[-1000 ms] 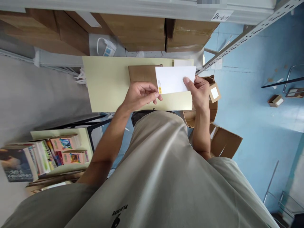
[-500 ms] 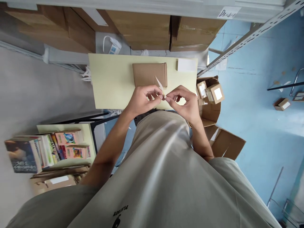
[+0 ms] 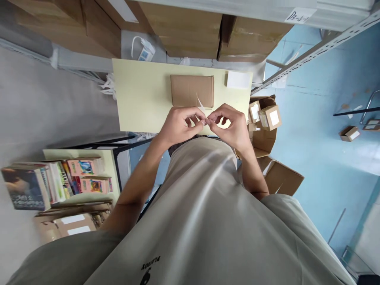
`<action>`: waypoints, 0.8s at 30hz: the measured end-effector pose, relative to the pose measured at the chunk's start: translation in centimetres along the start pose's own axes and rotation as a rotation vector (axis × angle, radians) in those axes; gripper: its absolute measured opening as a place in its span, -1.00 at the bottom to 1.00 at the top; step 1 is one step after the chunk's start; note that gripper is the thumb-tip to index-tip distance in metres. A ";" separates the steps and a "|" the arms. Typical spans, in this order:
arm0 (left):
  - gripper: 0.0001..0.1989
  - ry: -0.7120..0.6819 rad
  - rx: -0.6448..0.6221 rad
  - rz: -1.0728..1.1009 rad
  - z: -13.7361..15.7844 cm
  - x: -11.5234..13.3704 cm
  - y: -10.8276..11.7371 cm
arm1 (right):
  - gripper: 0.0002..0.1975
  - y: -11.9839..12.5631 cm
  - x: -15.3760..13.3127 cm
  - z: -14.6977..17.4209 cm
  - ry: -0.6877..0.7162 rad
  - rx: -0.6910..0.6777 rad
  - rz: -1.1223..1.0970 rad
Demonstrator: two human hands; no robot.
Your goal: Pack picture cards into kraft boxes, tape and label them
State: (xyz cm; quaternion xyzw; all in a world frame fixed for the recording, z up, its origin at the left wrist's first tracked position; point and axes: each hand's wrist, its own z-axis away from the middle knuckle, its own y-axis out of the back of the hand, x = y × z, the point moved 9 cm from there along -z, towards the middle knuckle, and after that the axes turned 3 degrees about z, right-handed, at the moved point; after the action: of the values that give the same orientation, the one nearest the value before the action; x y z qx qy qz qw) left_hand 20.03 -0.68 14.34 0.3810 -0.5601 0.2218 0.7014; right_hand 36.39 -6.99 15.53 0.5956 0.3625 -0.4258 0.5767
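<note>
My left hand (image 3: 185, 123) and my right hand (image 3: 230, 124) meet fingertip to fingertip above the near edge of a pale yellow table (image 3: 142, 99). Both are closed in a pinch on a thin white paper slip (image 3: 201, 103), seen nearly edge-on, whose pointed end sticks up beyond the fingers. Its lower part is hidden by my fingertips. Just past my hands a closed brown cardboard box (image 3: 192, 90) lies flat on the table. To its right, near the far corner, is a white rectangular stack of paper or labels (image 3: 238, 79).
Behind the table, large cartons (image 3: 190, 35) and a power strip (image 3: 147, 50) occupy a shelf. On the right stands an open carton (image 3: 264, 138) with small boxes in it. At left, books (image 3: 56, 182) stand on a lower surface beside a black frame.
My fingertips have drawn closer together on the slip, which now looks narrower. The view has shifted slightly, so the table and box appear a little higher and further right.
</note>
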 end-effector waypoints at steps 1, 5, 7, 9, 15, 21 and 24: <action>-0.77 -0.002 -0.001 0.005 0.0 -0.1 0.2 | -0.82 -0.2 0.0 -0.1 -0.005 0.000 -0.001; -0.78 0.012 0.000 0.021 0.2 -1.1 1.0 | -0.83 -1.2 0.2 -0.6 -0.039 -0.015 0.020; -0.78 0.017 0.009 0.035 0.3 -1.8 1.5 | -0.82 -1.8 0.2 -1.0 -0.042 -0.017 0.028; -0.78 0.021 0.022 0.049 0.3 -2.6 2.2 | -0.80 -2.5 0.3 -1.4 -0.046 -0.017 0.025; -0.77 0.109 0.116 0.048 1.3 -7.2 6.1 | -0.75 -4.7 0.7 -2.8 -0.132 -0.004 -0.013; -0.79 0.255 0.237 0.026 3.7 -16.0 13.4 | -0.75 -6.7 0.3 -4.8 -0.186 0.071 -0.014; -0.77 0.344 0.319 -0.022 5.3 -21.9 19.1 | -0.72 -8.1 0.0 -5.7 -0.230 0.132 -0.027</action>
State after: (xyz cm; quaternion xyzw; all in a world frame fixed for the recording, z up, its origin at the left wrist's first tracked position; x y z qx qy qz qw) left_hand -3.35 9.45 -0.69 0.4497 -0.3861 0.3617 0.7196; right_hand 29.42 -0.78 12.36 0.5744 0.2732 -0.5221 0.5682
